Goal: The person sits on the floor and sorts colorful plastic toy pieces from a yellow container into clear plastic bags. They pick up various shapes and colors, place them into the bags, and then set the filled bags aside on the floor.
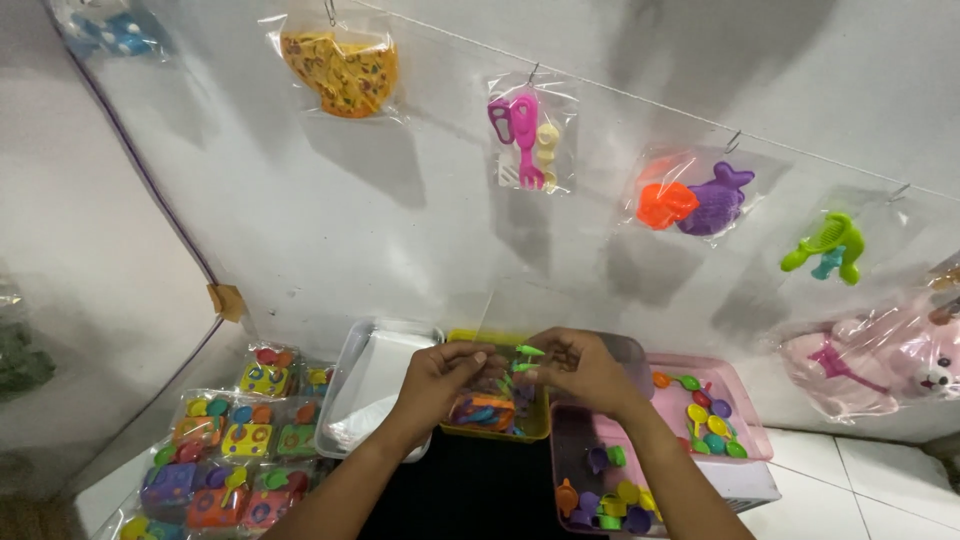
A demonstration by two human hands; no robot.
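both hands meet above the yellow tray (535,428), held up close to the camera so the small work between the fingertips can be seen. the left hand (440,375) is curled, its fingers pinched on a clear bag (488,405) with bright toy pieces inside; the bag hangs down from the grip, its bottom over the tray, so anything that slips would fall back in there. the right hand (580,368) is also closed, thumb and fingers nipping the bag's top edge, where small green pieces (528,352) stick out between the two hands. whether those green pieces are inside the bag mouth or just at it, i cannot tell.

the trays sit side by side against the wall, each seeming to keep one kind of part: a white tray (350,390) to the left, the yellow one in the middle, a pink tray (745,395) to the right with round coloured bits, and a purple tray (565,440) nearer, under the right forearm, with more small parts. all lie within arm's reach.

filled packs (235,450) are heaped at the left, apart from the loose parts. on the wall a line (640,95) carries sample bags on hooks, among them a fork set (528,135) and a green toy (828,245), hung high where they can be looked at.
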